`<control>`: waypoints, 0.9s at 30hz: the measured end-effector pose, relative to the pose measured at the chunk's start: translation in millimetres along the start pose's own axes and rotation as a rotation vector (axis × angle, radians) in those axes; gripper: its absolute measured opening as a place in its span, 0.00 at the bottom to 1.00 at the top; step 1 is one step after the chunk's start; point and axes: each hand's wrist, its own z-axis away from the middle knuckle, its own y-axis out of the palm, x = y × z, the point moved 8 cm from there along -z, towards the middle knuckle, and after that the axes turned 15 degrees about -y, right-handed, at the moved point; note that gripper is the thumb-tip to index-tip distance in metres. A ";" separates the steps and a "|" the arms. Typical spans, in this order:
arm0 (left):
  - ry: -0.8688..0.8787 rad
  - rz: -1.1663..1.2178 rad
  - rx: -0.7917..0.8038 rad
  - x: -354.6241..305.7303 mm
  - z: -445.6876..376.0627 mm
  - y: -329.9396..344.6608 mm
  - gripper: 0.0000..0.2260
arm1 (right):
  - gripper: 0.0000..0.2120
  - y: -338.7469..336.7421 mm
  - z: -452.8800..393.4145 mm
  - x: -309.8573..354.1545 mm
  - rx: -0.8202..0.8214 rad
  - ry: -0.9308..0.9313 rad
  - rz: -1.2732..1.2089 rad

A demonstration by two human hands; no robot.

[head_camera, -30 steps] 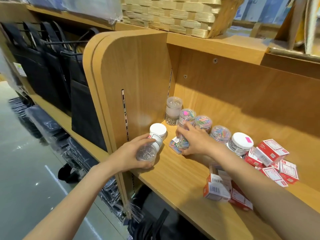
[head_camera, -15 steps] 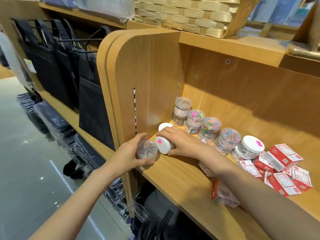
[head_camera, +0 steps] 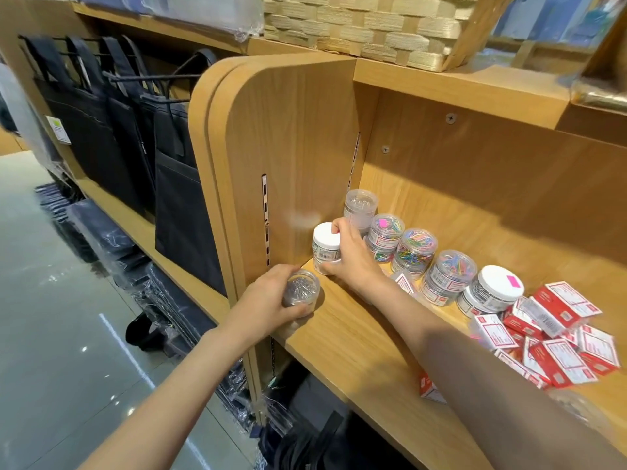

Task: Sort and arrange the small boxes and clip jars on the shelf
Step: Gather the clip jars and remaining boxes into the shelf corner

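Note:
My left hand (head_camera: pixel 268 308) grips a clear jar of silver clips (head_camera: pixel 301 292), tilted, at the front left corner of the wooden shelf (head_camera: pixel 359 351). My right hand (head_camera: pixel 353 262) holds a white-lidded jar (head_camera: pixel 325 247) upright against the shelf's left side panel. Behind it a clear jar (head_camera: pixel 360 208) stands in the back corner. A row of jars with coloured clips (head_camera: pixel 415 252) runs to the right, ending at another white-lidded jar (head_camera: pixel 492 293). Several red and white small boxes (head_camera: pixel 556 340) lie in a loose pile at the right.
The shelf's rounded side panel (head_camera: pixel 288 157) closes the left end. A woven basket (head_camera: pixel 373 25) sits on the board above. Dark bags (head_camera: pixel 112 123) hang on the rack to the left. One red box (head_camera: pixel 429 388) lies near the front edge under my right forearm.
My right hand stood the white-lidded jar upright and moved it back against the side panel. My left hand keeps its jar at the front corner. The view shifted slightly.

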 end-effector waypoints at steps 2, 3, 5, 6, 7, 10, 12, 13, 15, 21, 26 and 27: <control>0.013 -0.030 -0.005 -2.5 -2.3 0.5 0.31 | 0.25 -2.7 1.3 -2.5 -0.036 0.021 -0.026; 0.014 -0.040 0.001 -3.1 -2.9 0.9 0.31 | 0.25 -7.4 3.8 -3.4 -0.072 0.030 -0.044; 0.012 -0.045 0.009 -3.9 -7.5 2.2 0.30 | 0.25 -29.0 9.7 -2.5 -0.170 0.027 -0.084; 0.011 -0.051 0.006 -4.4 -10.2 2.4 0.30 | 0.26 -42.5 14.5 -1.4 -0.221 0.028 -0.109; 0.018 -0.067 0.003 -7.9 -12.5 3.0 0.30 | 0.26 -58.3 22.1 -1.6 -0.269 0.030 -0.121; 0.077 -0.135 -0.047 -29.8 -16.8 4.5 0.31 | 0.28 -105.2 54.2 -2.2 -0.350 0.014 -0.092; 0.201 -0.134 -0.119 -58.5 -14.8 4.9 0.29 | 0.28 -133.2 79.7 -3.5 -0.378 0.024 -0.071; 0.266 -0.117 -0.130 -74.2 -13.5 8.2 0.27 | 0.28 -146.2 92.9 -4.1 -0.391 0.034 -0.045; 0.348 -0.044 -0.070 -103.9 -12.8 22.7 0.23 | 0.29 -170.7 118.4 -5.7 -0.423 0.055 0.014; 0.425 0.128 0.212 -188.2 -1.6 89.7 0.17 | 0.29 -232.5 199.1 -24.8 -0.531 0.207 0.176; 0.469 0.009 0.410 -227.4 10.4 144.7 0.15 | 0.29 -256.2 259.3 -37.8 -0.542 0.337 0.253; 0.469 -0.016 0.432 -230.3 11.2 152.6 0.15 | 0.29 -259.0 269.5 -38.4 -0.546 0.354 0.255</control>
